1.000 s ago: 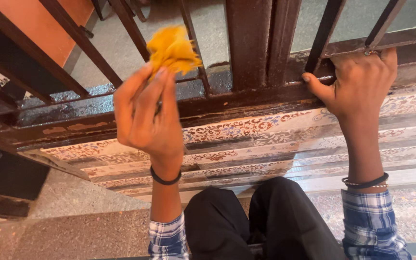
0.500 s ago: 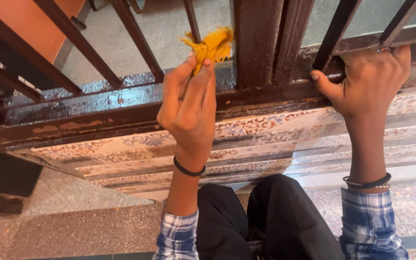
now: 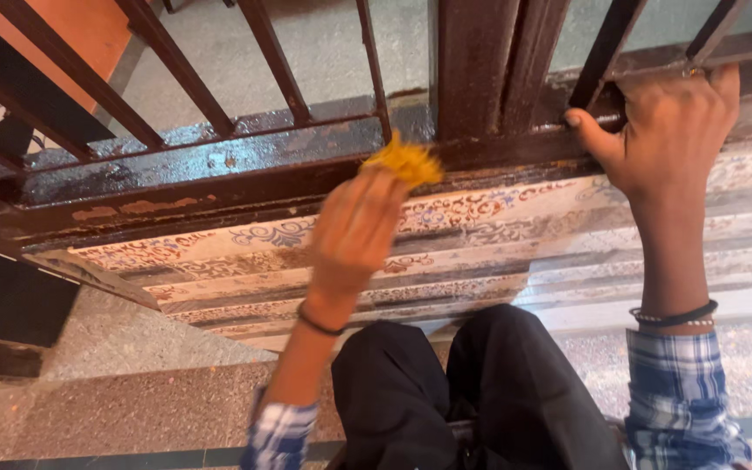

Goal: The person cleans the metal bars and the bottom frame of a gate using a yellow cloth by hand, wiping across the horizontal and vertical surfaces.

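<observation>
My left hand is closed around a crumpled yellow cloth, which it presses against the lower rail of a dark brown metal gate near its thick central post. The hand is blurred. My right hand grips the gate's bottom rail to the right of the post, with the thumb hooked under a slanted bar. Both wrists wear dark bands, and the sleeves are blue plaid.
Under the gate runs a patterned tiled step. My knees in black trousers are just below it on a speckled stone floor. Slanted gate bars rise at the upper left, with grey ground beyond.
My left hand has moved the yellow cloth from between the bars at the left, rightward and down to the lower rail by the central post. My right hand keeps its grip.
</observation>
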